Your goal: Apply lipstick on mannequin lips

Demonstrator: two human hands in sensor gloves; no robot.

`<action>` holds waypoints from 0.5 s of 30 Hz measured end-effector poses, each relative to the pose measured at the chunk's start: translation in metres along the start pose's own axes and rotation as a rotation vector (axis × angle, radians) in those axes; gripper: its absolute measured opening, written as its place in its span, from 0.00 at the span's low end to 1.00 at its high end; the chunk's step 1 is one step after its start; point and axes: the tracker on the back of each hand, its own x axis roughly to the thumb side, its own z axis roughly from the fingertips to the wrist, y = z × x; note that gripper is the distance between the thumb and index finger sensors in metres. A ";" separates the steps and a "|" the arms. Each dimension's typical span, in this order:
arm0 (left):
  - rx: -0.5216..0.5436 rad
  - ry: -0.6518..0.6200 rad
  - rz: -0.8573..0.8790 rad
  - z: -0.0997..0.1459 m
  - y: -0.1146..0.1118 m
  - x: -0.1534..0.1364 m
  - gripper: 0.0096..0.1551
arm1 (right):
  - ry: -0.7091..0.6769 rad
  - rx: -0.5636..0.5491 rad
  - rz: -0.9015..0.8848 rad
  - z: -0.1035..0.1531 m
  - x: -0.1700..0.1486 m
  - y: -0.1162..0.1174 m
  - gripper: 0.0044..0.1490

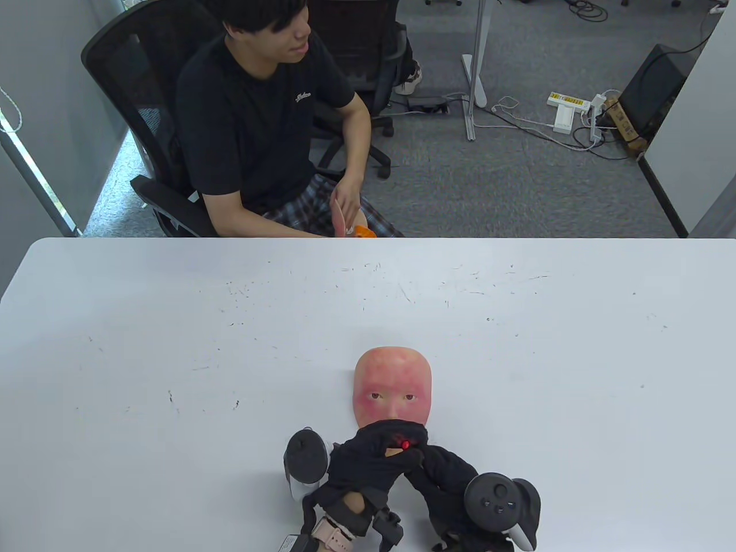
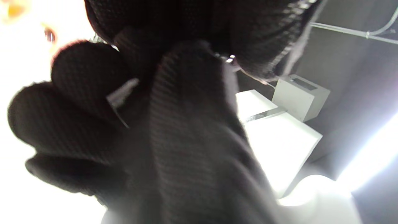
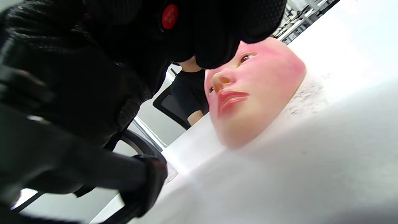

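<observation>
Both hands meet over the lower half of the mannequin face (image 1: 393, 384): left hand (image 1: 368, 460) and right hand (image 1: 428, 466) bunched together w/ fingers curled, a small red round spot (image 1: 406, 444) showing between them in table view. Can't tell what either hand holds; no lipstick body is plainly visible. Table view hides mouth & chin under the gloves; right wrist view shows them: lips (image 3: 229, 99) reddish-pink, gloved fingertips (image 3: 214, 53) hanging just above the nose, not touching lips. Left wrist view is mostly dark glove. Face lies flat on white tabletop (image 1: 172, 345), face up, long axis running near-to-far, forehead toward far edge, chin toward hands.
</observation>
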 end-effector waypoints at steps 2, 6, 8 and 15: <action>0.009 -0.008 -0.036 0.001 0.000 0.002 0.18 | -0.017 -0.006 0.038 0.000 0.003 0.002 0.32; -0.003 0.014 0.010 0.002 -0.004 -0.002 0.17 | -0.013 -0.027 0.069 0.002 0.004 0.003 0.32; -0.059 0.008 0.042 0.001 -0.007 -0.004 0.21 | 0.003 -0.048 0.074 0.003 0.002 0.003 0.33; -0.013 0.004 -0.055 0.000 0.000 0.000 0.21 | 0.017 -0.022 0.046 0.001 -0.002 0.001 0.31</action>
